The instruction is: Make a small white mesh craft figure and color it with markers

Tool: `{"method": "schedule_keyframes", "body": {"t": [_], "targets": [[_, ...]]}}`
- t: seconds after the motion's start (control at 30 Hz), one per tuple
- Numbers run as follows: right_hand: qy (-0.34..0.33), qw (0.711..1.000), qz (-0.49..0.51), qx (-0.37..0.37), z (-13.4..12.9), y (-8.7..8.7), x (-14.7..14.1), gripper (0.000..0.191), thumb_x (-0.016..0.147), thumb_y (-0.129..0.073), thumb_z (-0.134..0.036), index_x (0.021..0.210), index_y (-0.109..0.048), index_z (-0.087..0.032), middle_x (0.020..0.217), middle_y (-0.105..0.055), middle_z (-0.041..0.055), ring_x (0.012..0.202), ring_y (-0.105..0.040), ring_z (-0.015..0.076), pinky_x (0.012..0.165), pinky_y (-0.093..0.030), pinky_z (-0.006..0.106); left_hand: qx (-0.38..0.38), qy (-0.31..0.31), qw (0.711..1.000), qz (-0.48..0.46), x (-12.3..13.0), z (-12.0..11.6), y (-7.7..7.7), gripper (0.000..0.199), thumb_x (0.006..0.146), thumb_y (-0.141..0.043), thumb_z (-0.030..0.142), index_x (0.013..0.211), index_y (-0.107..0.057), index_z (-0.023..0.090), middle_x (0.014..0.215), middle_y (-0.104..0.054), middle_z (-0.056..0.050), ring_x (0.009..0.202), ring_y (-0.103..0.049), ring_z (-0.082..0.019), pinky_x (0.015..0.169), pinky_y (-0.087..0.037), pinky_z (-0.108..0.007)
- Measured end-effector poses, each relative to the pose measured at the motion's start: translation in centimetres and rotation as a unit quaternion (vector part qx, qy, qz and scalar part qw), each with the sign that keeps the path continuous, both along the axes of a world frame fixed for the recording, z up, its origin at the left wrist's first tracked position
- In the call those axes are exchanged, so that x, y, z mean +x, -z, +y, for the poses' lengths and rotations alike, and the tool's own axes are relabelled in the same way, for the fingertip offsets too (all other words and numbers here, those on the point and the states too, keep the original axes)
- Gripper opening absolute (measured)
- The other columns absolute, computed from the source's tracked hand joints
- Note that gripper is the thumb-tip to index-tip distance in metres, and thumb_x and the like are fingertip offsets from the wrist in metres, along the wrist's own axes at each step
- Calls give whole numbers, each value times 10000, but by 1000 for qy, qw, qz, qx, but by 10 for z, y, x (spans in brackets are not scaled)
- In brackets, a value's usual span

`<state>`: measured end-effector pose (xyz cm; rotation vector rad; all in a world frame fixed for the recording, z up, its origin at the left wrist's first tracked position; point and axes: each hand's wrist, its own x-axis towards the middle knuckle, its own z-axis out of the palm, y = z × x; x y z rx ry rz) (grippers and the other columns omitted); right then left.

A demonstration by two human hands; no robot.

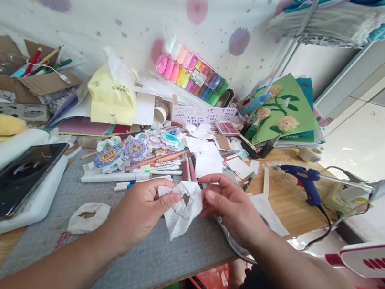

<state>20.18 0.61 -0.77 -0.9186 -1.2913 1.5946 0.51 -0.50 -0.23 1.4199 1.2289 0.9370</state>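
A crumpled white tissue [185, 218] with a ragged hole in its middle is held over the grey cutting mat [146, 263]. My left hand [149, 205] pinches its left side between thumb and fingers. At the tissue's right edge, the bent fingers of my right hand [230, 205] close on it, partly hidden behind the paper. A white ring-shaped piece of tissue [88, 217] lies on the mat beside my left forearm. Beyond my hands lie several white markers [148, 175] and paper rosettes, among them a purple rosette [136, 147] and a blue-and-brown rosette [108, 157].
A phone [9, 184] rests at the left. Behind stand a yellow tissue pack [111, 96] and a colourful clay set [192, 74]. To the right are a blue glue gun [305, 178], a green flower card [287, 110] and a pink-white fan [374, 256].
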Motion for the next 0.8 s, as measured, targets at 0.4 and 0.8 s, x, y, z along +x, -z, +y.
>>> {"method": "schedule_keyframes", "body": {"t": [0.4, 0.8], "targets": [[14, 997, 61, -46, -4, 1, -10, 391, 722, -742, -293, 1048, -539, -221, 718, -604, -35, 636, -568, 118, 597, -465, 256, -35, -24, 998, -47, 1, -1, 4, 246, 794, -617, 426, 786, -622, 181, 659, -630, -3, 619, -539, -168, 592, -401, -273], [59, 997, 51, -28, -2, 5, -24, 443, 674, -778, -272, 1027, -512, -235, 626, -560, -73, 565, -520, 102, 581, -422, 239, -27, -30, 994, -99, 2, -3, 8, 218, 810, -630, 388, 751, -604, 180, 604, -579, 32, 565, -490, -121, 547, -386, -234]]}}
